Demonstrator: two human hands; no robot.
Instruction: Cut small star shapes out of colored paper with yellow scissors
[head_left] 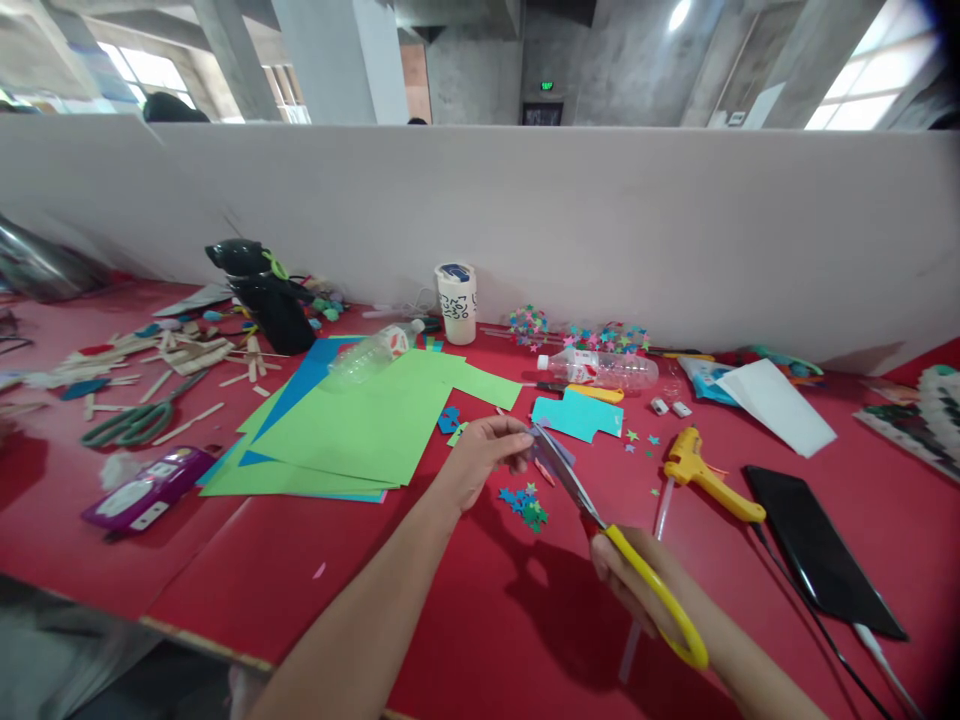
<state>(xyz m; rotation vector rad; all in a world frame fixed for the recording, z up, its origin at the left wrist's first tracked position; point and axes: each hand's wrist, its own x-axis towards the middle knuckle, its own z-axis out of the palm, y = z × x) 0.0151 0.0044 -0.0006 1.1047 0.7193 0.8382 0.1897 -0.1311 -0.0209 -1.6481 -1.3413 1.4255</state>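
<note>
My left hand [478, 458] pinches a small piece of purple paper [559, 452] between thumb and fingers. In my right hand [637, 575] is a pair of scissors [664, 605] with yellow handles, fingers wrapped around them. The blades reach up and left to the paper, close to my left fingertips; whether they are parted is hard to make out. Just below my left hand lies a small pile of blue and green paper stars [529, 507]. Behind the purple piece, a cut sheet of light blue paper [577, 415] rests on the red table [480, 620].
Green paper sheets [345, 425] overlap to the left, with a clear plastic bottle [375, 352] on them. A yellow glue gun [709, 475] and a black tablet [821, 550] with cables lie right. A white cup [457, 305] and black bottle [270, 300] stand near the partition [480, 210].
</note>
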